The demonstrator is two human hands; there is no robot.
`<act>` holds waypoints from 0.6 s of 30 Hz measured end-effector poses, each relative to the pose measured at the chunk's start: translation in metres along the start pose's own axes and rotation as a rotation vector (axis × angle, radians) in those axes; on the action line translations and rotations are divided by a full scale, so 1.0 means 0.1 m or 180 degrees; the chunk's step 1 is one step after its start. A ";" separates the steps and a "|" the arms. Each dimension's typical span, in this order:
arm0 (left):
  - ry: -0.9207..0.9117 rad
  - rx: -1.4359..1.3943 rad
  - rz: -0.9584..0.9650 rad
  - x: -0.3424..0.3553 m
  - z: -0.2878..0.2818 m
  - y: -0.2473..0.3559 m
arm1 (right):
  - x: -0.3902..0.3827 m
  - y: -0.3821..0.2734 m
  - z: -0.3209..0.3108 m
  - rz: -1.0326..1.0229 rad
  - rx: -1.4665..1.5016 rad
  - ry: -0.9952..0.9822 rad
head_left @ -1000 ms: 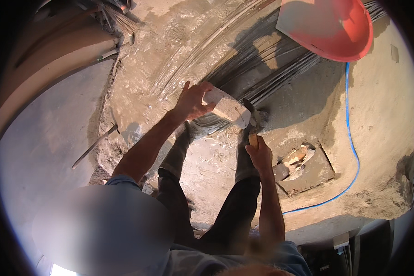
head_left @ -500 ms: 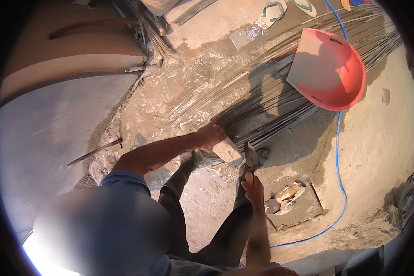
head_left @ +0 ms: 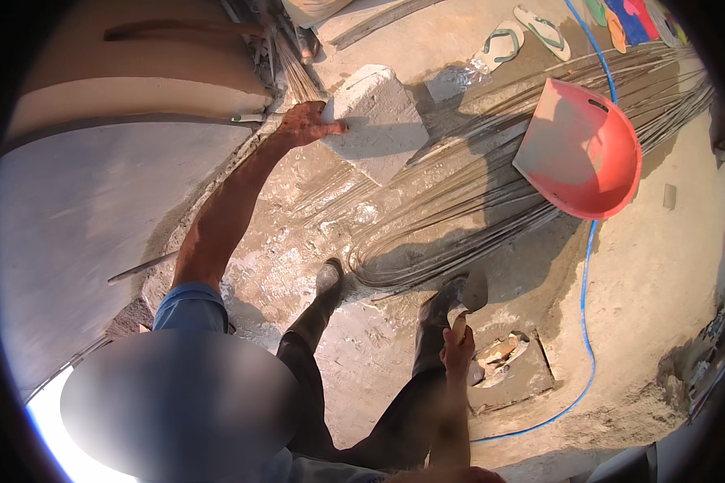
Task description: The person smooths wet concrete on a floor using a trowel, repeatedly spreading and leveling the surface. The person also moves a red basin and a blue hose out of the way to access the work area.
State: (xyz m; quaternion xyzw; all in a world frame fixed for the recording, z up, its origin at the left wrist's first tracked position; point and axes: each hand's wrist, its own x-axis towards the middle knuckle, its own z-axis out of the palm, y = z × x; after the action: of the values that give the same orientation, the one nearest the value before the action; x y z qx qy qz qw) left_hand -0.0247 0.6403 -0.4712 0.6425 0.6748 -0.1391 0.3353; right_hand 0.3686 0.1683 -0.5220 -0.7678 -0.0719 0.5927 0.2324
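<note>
Block (head_left: 379,125) and our left hand (head_left: 304,125) have moved farther off, leaving our trowel (head_left: 477,288) well apart. Left fingers, partly spread, meet the block's left edge, their hold unclear; our right hand (head_left: 457,352), near, wraps the trowel's handle.

Bright sunlight, crisp shadows, lower-left blur

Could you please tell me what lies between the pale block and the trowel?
In the head view, a looped bundle of thin rods lies between the pale block and the trowel.
</note>
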 end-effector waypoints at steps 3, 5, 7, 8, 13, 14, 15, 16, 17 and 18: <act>0.0720 0.0068 0.0454 0.70 -0.05 -0.11 | 0.06 0.02 0.05 0.0088 -0.0175 -0.0109; 0.0593 0.0207 0.0296 1.16 -0.21 0.02 | 0.13 0.04 0.14 -0.0002 -0.0108 0.0006; 0.0783 -0.0179 0.0629 1.74 -0.46 -0.89 | 0.06 0.14 0.34 0.0102 -0.0108 -0.0287; 0.1016 0.0101 0.0541 1.84 -0.27 -0.57 | 0.06 0.17 0.26 0.0196 -0.0128 -0.0167; 0.1785 0.0298 0.0059 2.01 -0.31 -0.34 | 0.03 0.11 0.50 0.0426 0.0070 -0.0123; 0.1687 0.0372 -0.0181 2.05 -0.25 -0.35 | 0.02 0.13 0.52 0.0352 0.0089 -0.0119; 0.1634 0.0459 -0.0409 2.12 -0.29 -0.36 | 0.07 0.16 0.55 0.0237 0.0133 -0.0134; 0.1598 0.0342 -0.0295 2.17 -0.31 -0.39 | 0.16 0.36 0.52 -0.0050 -0.0108 -0.0077; 0.1577 0.0228 -0.0156 2.28 -0.31 -0.42 | 0.32 0.71 0.46 -0.0355 -0.0330 -0.0001; 0.1540 0.0177 -0.0082 2.29 -0.33 -0.55 | 0.34 0.73 0.53 -0.0378 -0.0323 -0.0102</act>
State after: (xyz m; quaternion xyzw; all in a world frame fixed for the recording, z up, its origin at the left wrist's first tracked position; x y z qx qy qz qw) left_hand -0.0753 0.8304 -0.6054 0.6574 0.7396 -0.0040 0.1443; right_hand 0.3164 0.1320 -0.5941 -0.7634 -0.1510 0.5857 0.2268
